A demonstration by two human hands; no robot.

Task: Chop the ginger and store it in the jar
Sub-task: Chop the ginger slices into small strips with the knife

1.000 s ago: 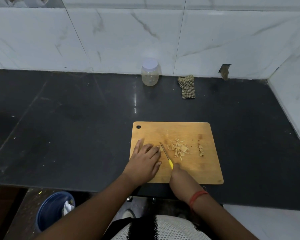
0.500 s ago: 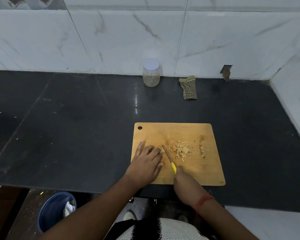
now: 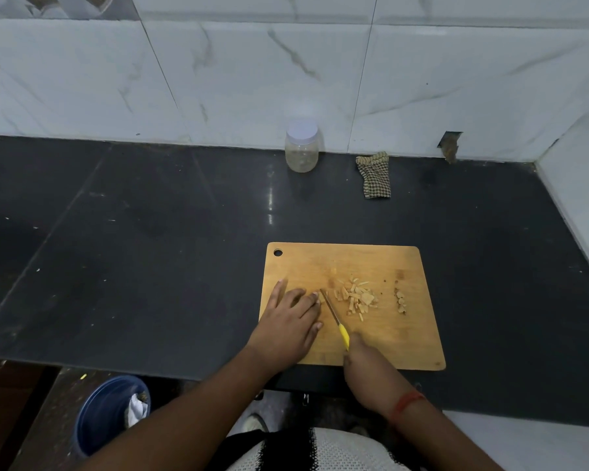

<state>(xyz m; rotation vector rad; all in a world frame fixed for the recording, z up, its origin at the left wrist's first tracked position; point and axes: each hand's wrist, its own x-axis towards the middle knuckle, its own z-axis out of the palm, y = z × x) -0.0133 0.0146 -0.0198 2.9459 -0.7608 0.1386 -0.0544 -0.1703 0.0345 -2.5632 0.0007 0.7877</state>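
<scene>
Now, change: almost none; chopping goes on as before.
Left hand [image 3: 286,321]: fingers pressing the ginger [image 3: 320,296] flat.
Right hand [image 3: 363,360]: fingers gripping the knife [image 3: 335,319].
Jar [image 3: 301,146]: lidded, upper centre.

Cutting board [image 3: 398,338]: pale wood, matt, faint grain. Knife [image 3: 335,319]: thin metal blade w/ glossy yellow plastic handle. Jar [image 3: 301,154]: clear plastic, smooth white lid. Counter [image 3: 150,232]: dark polished stone, glossy, light reflections. Wall [image 3: 252,79]: white marble-look tiles, smooth, slight sheen. Cloth [image 3: 374,176]: woven checked fabric, matt. Bin [image 3: 99,416]: blue plastic.
</scene>
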